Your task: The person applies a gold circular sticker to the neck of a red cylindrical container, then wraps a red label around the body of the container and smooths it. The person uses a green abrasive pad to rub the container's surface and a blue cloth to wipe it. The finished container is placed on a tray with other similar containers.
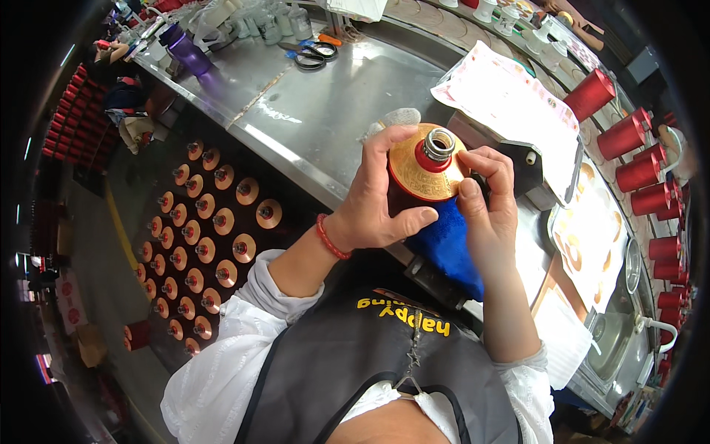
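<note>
A bottle [414, 185] is held up in front of me, its open threaded glass neck tipped toward the view. Its sloping shoulder is gold with an embossed pattern, and a red collar rings the neck. My left hand [377, 196], with a red bracelet at the wrist, wraps round the bottle's left side. On the right, my right hand [488, 185] presses its thumb and fingertips on the edge of the gold shoulder. The bottle's lower body is mostly hidden. Below it lies a bright blue cloth-like piece [452, 248].
Many gold-shouldered bottles [205, 202] stand at lower left. On the steel table [333, 96] are black scissors [314, 55], a purple bottle [185, 50] and printed sheets [506, 92]. Red bottles [625, 137] line a conveyor at right, near a sink [614, 344].
</note>
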`<act>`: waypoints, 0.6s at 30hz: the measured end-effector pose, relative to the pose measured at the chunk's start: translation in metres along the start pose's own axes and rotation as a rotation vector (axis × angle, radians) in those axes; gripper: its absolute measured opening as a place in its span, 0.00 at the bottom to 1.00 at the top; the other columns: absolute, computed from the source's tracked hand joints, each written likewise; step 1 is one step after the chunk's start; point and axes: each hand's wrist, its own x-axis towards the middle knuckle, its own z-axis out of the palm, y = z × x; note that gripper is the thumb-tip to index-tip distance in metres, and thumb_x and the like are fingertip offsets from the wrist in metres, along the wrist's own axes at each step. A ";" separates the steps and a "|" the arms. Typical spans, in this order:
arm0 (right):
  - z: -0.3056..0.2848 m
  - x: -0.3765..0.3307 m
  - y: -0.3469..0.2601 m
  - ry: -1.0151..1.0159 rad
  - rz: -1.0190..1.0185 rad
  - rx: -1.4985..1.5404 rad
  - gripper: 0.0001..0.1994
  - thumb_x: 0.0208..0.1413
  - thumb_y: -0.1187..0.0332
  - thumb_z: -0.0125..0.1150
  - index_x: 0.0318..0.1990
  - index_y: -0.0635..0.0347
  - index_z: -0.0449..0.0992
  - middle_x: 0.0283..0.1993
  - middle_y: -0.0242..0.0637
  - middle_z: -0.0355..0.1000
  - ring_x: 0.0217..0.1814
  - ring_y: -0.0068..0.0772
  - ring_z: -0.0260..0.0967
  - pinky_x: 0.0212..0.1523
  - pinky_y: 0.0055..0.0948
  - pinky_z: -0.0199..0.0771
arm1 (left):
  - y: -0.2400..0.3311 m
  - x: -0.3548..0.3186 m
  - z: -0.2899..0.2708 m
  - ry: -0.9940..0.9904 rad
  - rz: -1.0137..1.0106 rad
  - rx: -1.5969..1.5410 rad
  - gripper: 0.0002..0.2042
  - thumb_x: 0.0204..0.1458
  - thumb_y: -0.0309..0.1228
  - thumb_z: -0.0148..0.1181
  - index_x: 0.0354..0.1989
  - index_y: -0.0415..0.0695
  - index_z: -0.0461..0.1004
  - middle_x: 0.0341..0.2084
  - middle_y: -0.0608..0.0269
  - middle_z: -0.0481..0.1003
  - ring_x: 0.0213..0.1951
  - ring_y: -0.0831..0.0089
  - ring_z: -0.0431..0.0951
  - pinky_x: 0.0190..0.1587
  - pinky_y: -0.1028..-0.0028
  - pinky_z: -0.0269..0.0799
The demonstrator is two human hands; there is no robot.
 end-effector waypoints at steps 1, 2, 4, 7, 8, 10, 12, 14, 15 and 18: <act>0.000 0.001 0.001 -0.001 -0.029 -0.025 0.13 0.63 0.68 0.58 0.52 0.63 0.73 0.53 0.41 0.63 0.58 0.36 0.62 0.62 0.33 0.62 | -0.002 -0.006 0.002 0.020 -0.005 0.092 0.39 0.51 0.36 0.70 0.65 0.39 0.51 0.56 0.50 0.62 0.59 0.62 0.65 0.64 0.63 0.60; 0.000 0.002 0.003 -0.002 -0.058 -0.049 0.13 0.64 0.66 0.57 0.52 0.62 0.73 0.54 0.40 0.63 0.60 0.35 0.62 0.64 0.34 0.60 | -0.002 -0.007 0.004 0.039 0.018 0.156 0.38 0.51 0.35 0.69 0.64 0.39 0.52 0.55 0.51 0.62 0.57 0.62 0.66 0.63 0.64 0.61; 0.000 0.003 0.004 -0.002 -0.107 -0.089 0.12 0.64 0.67 0.57 0.52 0.62 0.73 0.54 0.40 0.63 0.60 0.36 0.62 0.63 0.34 0.60 | -0.001 -0.009 0.010 0.099 0.046 0.197 0.34 0.51 0.33 0.68 0.62 0.39 0.54 0.53 0.52 0.63 0.55 0.63 0.68 0.61 0.65 0.63; -0.002 0.004 0.002 -0.006 -0.101 -0.079 0.12 0.63 0.70 0.57 0.51 0.65 0.74 0.51 0.43 0.63 0.57 0.38 0.63 0.59 0.32 0.64 | -0.002 -0.007 0.019 0.200 0.068 0.133 0.26 0.55 0.31 0.65 0.57 0.38 0.59 0.50 0.54 0.65 0.51 0.67 0.69 0.57 0.68 0.66; -0.004 0.004 0.001 -0.015 -0.057 -0.041 0.11 0.63 0.70 0.57 0.51 0.64 0.74 0.51 0.43 0.64 0.57 0.38 0.63 0.59 0.32 0.64 | -0.001 -0.006 0.020 0.224 0.078 0.117 0.23 0.57 0.31 0.63 0.55 0.38 0.60 0.48 0.55 0.66 0.49 0.70 0.69 0.55 0.70 0.66; -0.007 0.006 -0.001 -0.015 -0.061 -0.044 0.12 0.63 0.71 0.57 0.51 0.64 0.74 0.51 0.43 0.64 0.57 0.38 0.64 0.59 0.32 0.65 | 0.000 -0.006 0.020 0.241 0.070 0.087 0.16 0.60 0.30 0.59 0.51 0.39 0.63 0.45 0.59 0.67 0.44 0.74 0.68 0.51 0.73 0.66; -0.008 0.012 -0.001 -0.002 -0.157 -0.130 0.13 0.63 0.71 0.57 0.53 0.63 0.74 0.51 0.43 0.64 0.57 0.39 0.64 0.58 0.33 0.65 | 0.002 -0.012 0.016 0.231 0.031 0.053 0.10 0.64 0.30 0.55 0.47 0.39 0.64 0.41 0.62 0.67 0.40 0.77 0.67 0.48 0.76 0.66; -0.008 0.008 -0.003 -0.017 -0.233 -0.239 0.16 0.62 0.70 0.58 0.56 0.62 0.74 0.52 0.46 0.66 0.57 0.43 0.65 0.58 0.35 0.66 | 0.000 -0.012 0.016 0.261 0.053 0.028 0.07 0.66 0.31 0.51 0.44 0.40 0.65 0.40 0.65 0.67 0.37 0.80 0.64 0.46 0.79 0.64; -0.010 0.004 -0.003 -0.035 -0.280 -0.310 0.17 0.62 0.69 0.59 0.57 0.62 0.74 0.53 0.47 0.66 0.57 0.44 0.66 0.58 0.36 0.67 | 0.001 -0.012 0.017 0.269 0.044 0.003 0.07 0.66 0.31 0.51 0.44 0.40 0.65 0.40 0.65 0.67 0.38 0.80 0.64 0.46 0.79 0.64; -0.007 -0.003 0.000 -0.042 -0.389 -0.432 0.21 0.56 0.69 0.65 0.58 0.61 0.75 0.58 0.51 0.66 0.57 0.51 0.66 0.57 0.42 0.68 | 0.003 -0.006 0.019 0.279 0.085 0.020 0.08 0.66 0.31 0.51 0.44 0.40 0.65 0.43 0.63 0.67 0.38 0.81 0.63 0.46 0.79 0.63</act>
